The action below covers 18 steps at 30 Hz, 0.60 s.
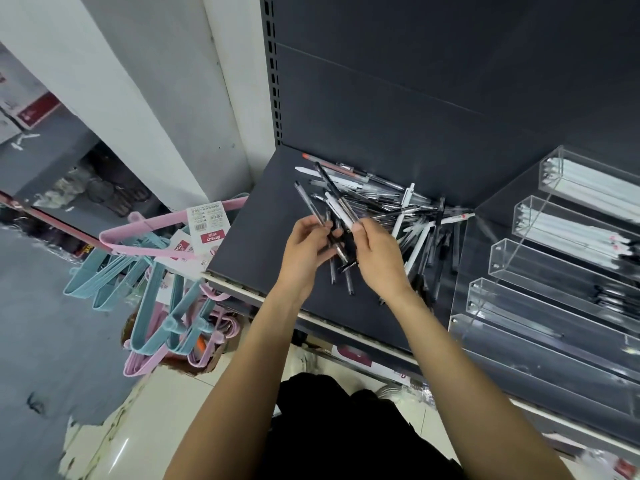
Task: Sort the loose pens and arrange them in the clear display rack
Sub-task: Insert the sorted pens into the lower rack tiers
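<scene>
Over the shelf [256,237], left hand [304,247] and right hand [377,254] grip pens [337,206], sorting; next, slot them into the rack [540,271].

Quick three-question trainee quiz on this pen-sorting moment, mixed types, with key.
1. True or false: both hands hold pens.
2. The loose pile lies where relative to the rack? A) left B) right C) inside it
3. Fill in: the rack's two top troughs hold mostly ____ pens.

Key: 1 true: left hand and right hand grip a bunch of pens. 2 A. 3 white.
</scene>
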### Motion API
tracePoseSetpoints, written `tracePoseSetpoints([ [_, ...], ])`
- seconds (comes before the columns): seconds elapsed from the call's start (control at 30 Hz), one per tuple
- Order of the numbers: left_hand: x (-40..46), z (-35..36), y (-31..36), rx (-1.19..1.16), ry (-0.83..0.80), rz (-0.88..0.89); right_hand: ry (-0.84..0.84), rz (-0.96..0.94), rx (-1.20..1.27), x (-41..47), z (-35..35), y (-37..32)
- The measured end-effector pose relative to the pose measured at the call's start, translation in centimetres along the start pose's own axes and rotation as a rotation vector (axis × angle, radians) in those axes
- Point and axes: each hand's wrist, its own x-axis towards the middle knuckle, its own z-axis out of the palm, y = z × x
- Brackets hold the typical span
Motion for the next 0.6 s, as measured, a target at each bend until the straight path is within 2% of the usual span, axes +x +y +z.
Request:
tracePoseSetpoints([
  [0.2, -2.9, 2.1, -0.9, -0.113, -0.062, -0.053, -0.012, 0.116, 0.279, -3.9, -1.4, 0.7],
  [0.33, -4.7, 3.4, -2.2, -0.058, -0.119, -0.066, 0.01, 0.151, 0.36, -5.8, -2.5, 1.6],
  [0.5, -6.7, 5.0, -3.4, -0.056, -0.107, -0.032, 0.123, 0.036, 0.425, -7.9, -4.2, 2.0],
  [0.6, -7.5, 5.7, -3.6, -0.043, -0.08, -0.013, 0.118, -0.019, 0.421, -8.6, -5.1, 2.3],
])
